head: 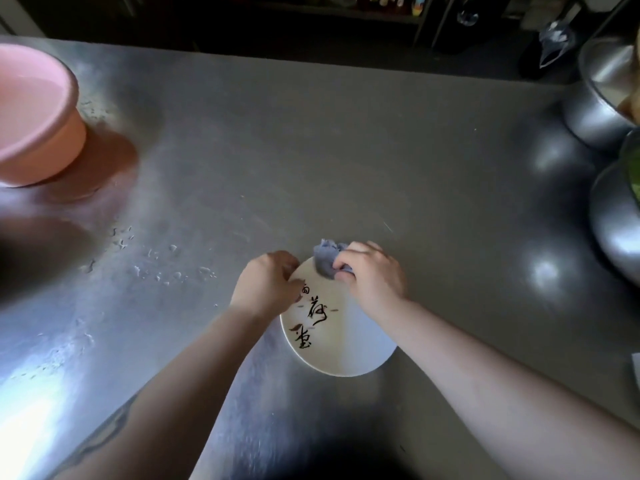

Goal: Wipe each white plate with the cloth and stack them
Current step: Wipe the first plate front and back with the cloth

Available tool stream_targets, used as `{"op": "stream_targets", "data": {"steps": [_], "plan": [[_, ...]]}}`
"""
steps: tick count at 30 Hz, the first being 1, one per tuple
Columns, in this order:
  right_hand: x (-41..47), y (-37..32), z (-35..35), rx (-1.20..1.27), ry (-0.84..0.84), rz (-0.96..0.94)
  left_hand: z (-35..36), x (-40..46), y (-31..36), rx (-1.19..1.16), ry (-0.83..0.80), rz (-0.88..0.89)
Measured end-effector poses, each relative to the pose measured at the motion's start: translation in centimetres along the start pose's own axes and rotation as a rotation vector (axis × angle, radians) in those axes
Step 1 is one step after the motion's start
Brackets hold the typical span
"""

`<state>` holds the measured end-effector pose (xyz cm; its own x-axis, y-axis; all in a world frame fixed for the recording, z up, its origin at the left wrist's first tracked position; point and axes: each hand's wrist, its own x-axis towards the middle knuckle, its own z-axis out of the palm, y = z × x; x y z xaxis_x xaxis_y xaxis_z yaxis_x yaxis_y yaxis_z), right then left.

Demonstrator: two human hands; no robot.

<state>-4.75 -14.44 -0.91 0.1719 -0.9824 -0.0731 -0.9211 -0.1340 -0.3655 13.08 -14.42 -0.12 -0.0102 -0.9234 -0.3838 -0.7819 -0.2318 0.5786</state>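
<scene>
We are working low in the middle of the frame, where the round white ceramic plate with dark brush-lettering [337,336] is sitting on the brushed stainless-steel surface [346,150]. Our left hand [268,284] is gripping the plate's upper-left rim, fingers curled over the edge, and we judge this is to keep the slick glazed disc from sliding or turning on the equally slick metal while the other hand is rubbing. Our right hand [372,275] is clamped around the crumpled pale blue-grey cloth [327,259], bunching it into a wad so that soft folds, not knuckles, are pressing on the glaze; the wad is touching the plate at its upper edge, with some of it spilling past the rim. The two hands are near each other but apart, one on each side of the plate's top.

The plate is smooth, shallow and glossy; the cloth looks soft and absorbent, wrinkled into loose peaks. The surface is dull-shiny with fine scratches, and scattered water droplets [156,268] are beading left of the plate. We are seeing only this one plate, so no stack is showing yet.

At the upper left a round pink plastic basin [38,116] is standing well apart, and at the right edge rounded polished metal bowls [602,109] are catching highlights.
</scene>
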Motion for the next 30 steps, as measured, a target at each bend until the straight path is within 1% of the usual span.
{"op": "stream_targets", "data": {"steps": [2,4,5,7,8,9,10,12,13,14,16,18,19,20,21,22,23,25,26,28,30], "plan": [[0.2,-0.5,0.1,0.018,-0.014,-0.015,0.1,0.9,0.6,0.01,-0.001,0.017],[-0.1,-0.1,0.0,-0.004,-0.025,0.0,0.1,1.0,0.2,0.032,-0.023,-0.039],[-0.3,0.3,-0.1,-0.02,-0.017,0.02,0.1,0.9,-0.4,0.026,-0.068,-0.081],[-0.7,1.3,-0.2,-0.041,0.005,0.064,-0.1,0.0,-1.5,-0.03,-0.233,-0.172],[-1.0,1.5,-0.2,-0.04,0.011,0.072,-0.1,-0.5,-1.8,-0.03,-0.324,-0.19],[-1.1,1.5,-0.1,-0.035,0.015,0.066,0.1,-0.6,-1.8,0.002,-0.358,-0.165],[-1.1,1.2,-0.1,-0.03,0.016,0.051,0.3,-0.5,-1.5,0.042,-0.313,-0.113],[-1.0,0.1,0.3,-0.021,0.007,-0.004,0.6,0.0,-0.5,0.089,-0.133,-0.01],[-0.9,-0.5,0.4,-0.024,-0.001,-0.035,0.7,0.2,0.1,0.071,-0.08,0.02],[-0.8,-0.8,0.5,-0.029,-0.011,-0.055,0.8,0.3,0.4,0.045,-0.06,0.026],[-0.8,-0.6,0.3,-0.051,-0.022,-0.045,0.8,0.3,0.3,-0.008,-0.06,-0.03],[-0.9,0.7,-0.3,-0.098,-0.007,0.031,0.6,-0.2,-0.8,-0.051,-0.052,-0.108],[-1.0,1.3,-0.5,-0.118,0.002,0.073,0.4,-0.6,-1.4,-0.078,-0.075,-0.152],[-1.2,1.8,-0.6,-0.126,0.012,0.094,0.3,-0.9,-1.9,-0.093,-0.148,-0.188],[-1.3,2.0,-0.6,-0.121,0.021,0.091,0.2,-1.1,-2.0,-0.083,-0.244,-0.202],[-1.3,1.8,-0.6,-0.106,0.022,0.068,0.2,-1.1,-1.8,-0.058,-0.298,-0.194],[-1.3,1.4,-0.4,-0.08,0.013,0.036,0.2,-0.9,-1.4,-0.047,-0.277,-0.17],[-1.2,0.4,0.0,-0.033,-0.008,-0.041,0.4,0.1,-0.6,-0.024,-0.101,-0.084],[-1.1,-0.1,0.2,-0.026,-0.015,-0.069,0.5,0.4,0.0,-0.002,-0.044,-0.041],[-1.0,-0.4,0.3,-0.022,-0.017,-0.076,0.8,0.7,0.6,0.017,-0.036,0.0],[-1.0,0.0,-0.1,-0.041,-0.02,-0.025,1.0,0.2,0.2,-0.014,-0.045,-0.021]]}}
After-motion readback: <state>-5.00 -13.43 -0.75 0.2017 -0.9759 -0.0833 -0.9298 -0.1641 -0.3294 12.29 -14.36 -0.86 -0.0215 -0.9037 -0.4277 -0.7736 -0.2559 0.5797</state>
